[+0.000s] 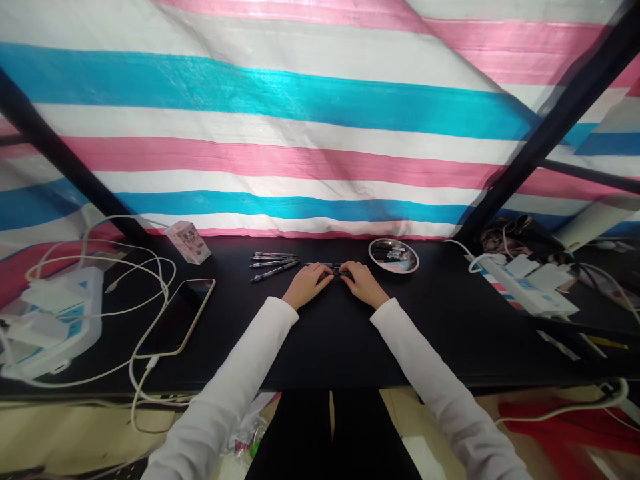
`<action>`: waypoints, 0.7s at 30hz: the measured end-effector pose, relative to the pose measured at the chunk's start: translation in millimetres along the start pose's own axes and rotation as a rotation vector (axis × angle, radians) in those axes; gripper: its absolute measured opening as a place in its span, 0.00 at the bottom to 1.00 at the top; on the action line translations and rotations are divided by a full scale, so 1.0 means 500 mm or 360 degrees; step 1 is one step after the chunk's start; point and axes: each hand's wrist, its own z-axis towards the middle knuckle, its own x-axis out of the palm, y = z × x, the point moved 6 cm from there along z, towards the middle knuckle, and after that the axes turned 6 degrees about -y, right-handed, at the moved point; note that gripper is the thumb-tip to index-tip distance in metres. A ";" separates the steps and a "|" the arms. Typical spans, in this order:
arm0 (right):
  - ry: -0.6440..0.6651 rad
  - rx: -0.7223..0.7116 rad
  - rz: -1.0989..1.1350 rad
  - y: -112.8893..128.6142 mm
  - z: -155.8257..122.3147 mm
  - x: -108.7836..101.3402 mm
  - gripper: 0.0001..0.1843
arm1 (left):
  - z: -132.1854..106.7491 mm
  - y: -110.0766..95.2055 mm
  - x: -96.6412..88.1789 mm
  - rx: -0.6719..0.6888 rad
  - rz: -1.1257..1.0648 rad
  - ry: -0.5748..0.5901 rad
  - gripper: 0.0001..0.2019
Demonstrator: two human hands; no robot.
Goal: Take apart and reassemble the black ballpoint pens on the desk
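My left hand [307, 283] and my right hand [363, 281] rest close together on the black table [330, 333], both in white sleeves. Between their fingertips lies a dark pen [336, 268], gripped at one end by each hand with curled fingers. Just left of my left hand lie several more dark pens [274, 262] in a loose row. A small round mirror-like dish [393, 256] sits to the right of my right hand.
A phone [177, 317] on a white cable lies at the left, beside a white power strip [55, 320] with tangled cords. A small pink-white carton [189, 242] stands behind. Another power strip [525, 287] sits at the right. A striped tarp [300, 120] hangs behind.
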 end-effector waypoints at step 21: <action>-0.0077 0.0142 -0.0160 -0.020 -0.003 -0.016 0.08 | -0.005 0.059 -0.034 -0.0141 0.0422 -0.0079 0.10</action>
